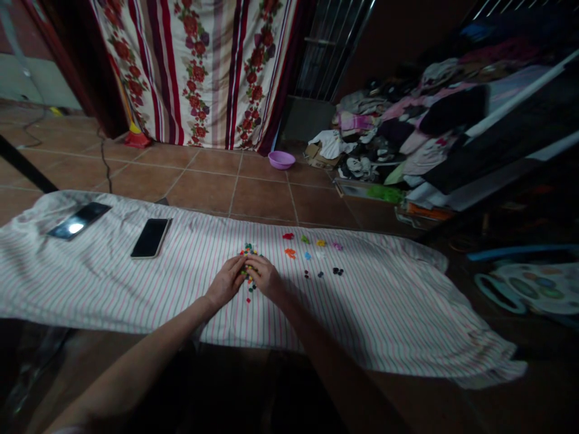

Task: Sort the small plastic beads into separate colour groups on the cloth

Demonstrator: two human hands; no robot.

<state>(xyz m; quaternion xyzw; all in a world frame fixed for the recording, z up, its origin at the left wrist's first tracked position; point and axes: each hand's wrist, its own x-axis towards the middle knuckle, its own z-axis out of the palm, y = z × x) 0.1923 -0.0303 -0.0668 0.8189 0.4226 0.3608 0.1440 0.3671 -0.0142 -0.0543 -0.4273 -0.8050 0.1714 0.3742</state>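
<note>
Both hands meet over a mixed pile of small coloured pieces on a striped cloth. My left hand curls round the pile's left side, and my right hand curls over its right side. Their fingertips touch in the middle and hide most of the pile. Loose bits spill toward me, with a red piece nearest. Right of my hands lie small groups sorted by colour: red pieces, green pieces, yellow pieces, purple pieces, orange pieces, blue pieces and black pieces.
The striped cloth covers a long low surface. A phone and a shiny dark slab lie on its left. Beyond are a purple basin, a floral curtain and heaped clothes.
</note>
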